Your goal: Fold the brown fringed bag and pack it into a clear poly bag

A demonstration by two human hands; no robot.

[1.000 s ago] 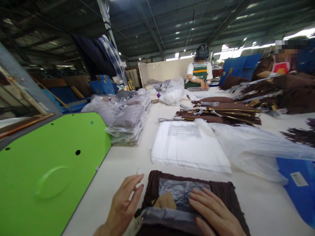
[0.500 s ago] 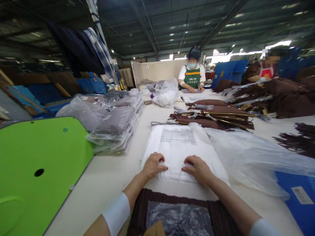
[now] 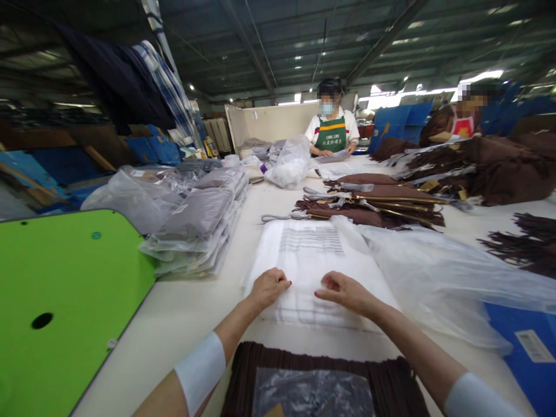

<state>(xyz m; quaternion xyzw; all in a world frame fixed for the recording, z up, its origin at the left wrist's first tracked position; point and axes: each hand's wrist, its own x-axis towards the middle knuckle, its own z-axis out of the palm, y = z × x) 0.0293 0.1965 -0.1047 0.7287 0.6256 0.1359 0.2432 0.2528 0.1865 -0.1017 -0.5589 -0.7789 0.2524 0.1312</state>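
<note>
A stack of white, see-through plastic bags (image 3: 309,240) with printed lines of text lies flat on the table in front of me. My left hand (image 3: 270,288) is at the near part of the stack, its thumb and fingers pinched together on the top bag. Over the same stack, to the right, my right hand (image 3: 347,292) has its fingers curled and its thumb apart, with a gap between them. Nearest my body is a dark brown fringed fabric item (image 3: 391,376), and a clear plastic piece (image 3: 315,391) lies on it.
Packed grey items (image 3: 200,214) in clear bags are piled at left, behind a green panel (image 3: 78,278). Beyond my stack lie brown pouches (image 3: 377,200) with gold zips. Loose plastic film (image 3: 438,278) covers part of a blue board (image 3: 521,347). Two people work farther back.
My left thumb and fingers have closed together from a spread curl. My right hand has shifted slightly left and up, staying curled. The view has turned a little.
</note>
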